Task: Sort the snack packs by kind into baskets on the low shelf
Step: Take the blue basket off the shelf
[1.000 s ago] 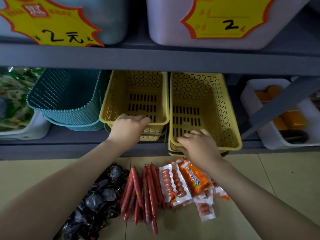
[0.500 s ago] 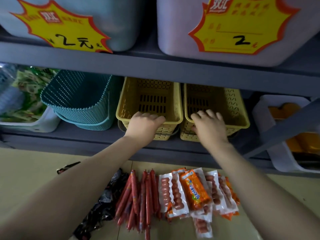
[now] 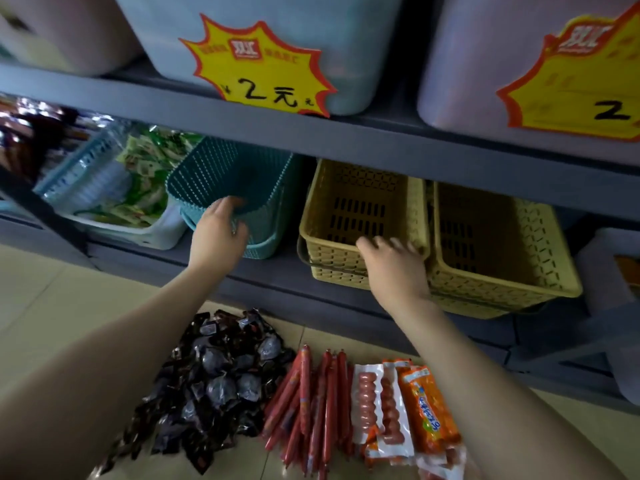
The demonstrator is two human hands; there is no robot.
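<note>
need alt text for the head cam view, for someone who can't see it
A person's left hand grips the rim of a teal basket on a low shelf while the right hand holds the front rim of a yellow basket. On the floor below lie dark packs, red sausage sticks and orange packs.

The low shelf (image 3: 277, 268) bears a teal basket (image 3: 221, 181) and two yellow baskets (image 3: 363, 202).
</note>
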